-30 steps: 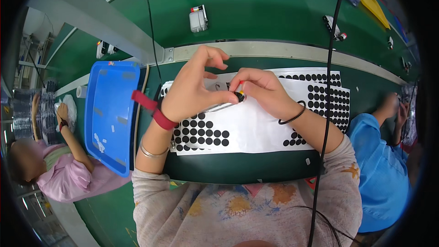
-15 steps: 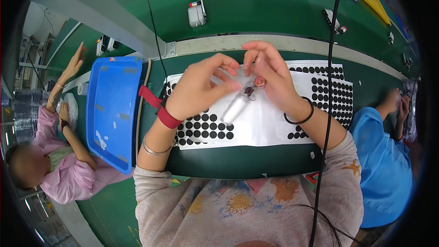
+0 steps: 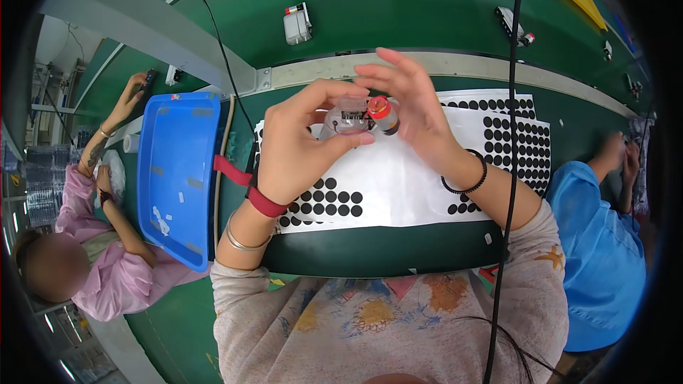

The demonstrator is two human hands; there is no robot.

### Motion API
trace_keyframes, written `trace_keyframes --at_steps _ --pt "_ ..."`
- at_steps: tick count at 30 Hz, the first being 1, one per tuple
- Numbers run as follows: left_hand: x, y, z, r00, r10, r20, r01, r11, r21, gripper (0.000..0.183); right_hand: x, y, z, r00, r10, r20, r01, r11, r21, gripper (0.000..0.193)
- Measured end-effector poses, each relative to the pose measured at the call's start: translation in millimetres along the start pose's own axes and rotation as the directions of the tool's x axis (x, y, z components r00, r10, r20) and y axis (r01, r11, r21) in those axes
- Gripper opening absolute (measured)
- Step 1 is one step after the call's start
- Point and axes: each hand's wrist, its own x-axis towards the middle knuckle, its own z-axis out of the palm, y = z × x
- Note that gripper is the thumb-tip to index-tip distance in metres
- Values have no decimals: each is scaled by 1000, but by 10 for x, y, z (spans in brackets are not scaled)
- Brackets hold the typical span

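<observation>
Between the thumb and fingers of my left hand is a clear plastic housing with dark parts showing inside. A small red-ended cylinder, battery-like in shape, sits at the housing's right side; whether it is joined to it I cannot tell. My right hand is just right of the cylinder, its fingers spread and raised. Its thumb side is close to the cylinder, and contact is unclear. Below both hands lie white sheets with rows of black round stickers.
Left of the sheets stands a blue tray with scraps in it. Beyond a metal rail, white units with red-ended cylinders lie on a green surface. A black cable hangs at right. Co-workers sit on both sides.
My left hand has turned the clear housing up from its slanting position, bringing the red end into view. My right fingers have spread apart. The left co-worker's raised hand has come down onto a dark object.
</observation>
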Motion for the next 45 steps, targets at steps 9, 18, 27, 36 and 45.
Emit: trace_keyframes --at_steps 9,18,27,36,45 --pt "-58 104 -31 992 32 126 -26 999 -42 31 -83 -31 116 994 -95 52 108 893 -437 65" --pt "-114 168 -70 994 19 107 -19 1000 1 24 -94 -145 127 943 -227 244 333 615 -715 58" --pt "15 103 -82 967 186 173 -222 951 216 30 -95 -172 129 996 -74 55 92 753 -652 71" --pt "27 -1 -168 983 -5 184 7 1000 -11 35 -97 -51 117 999 -29 -13 18 861 -508 52" --pt "-22 2 79 952 299 64 -294 839 458 36 -93 11 28 975 72 -209 -129 953 -273 21"
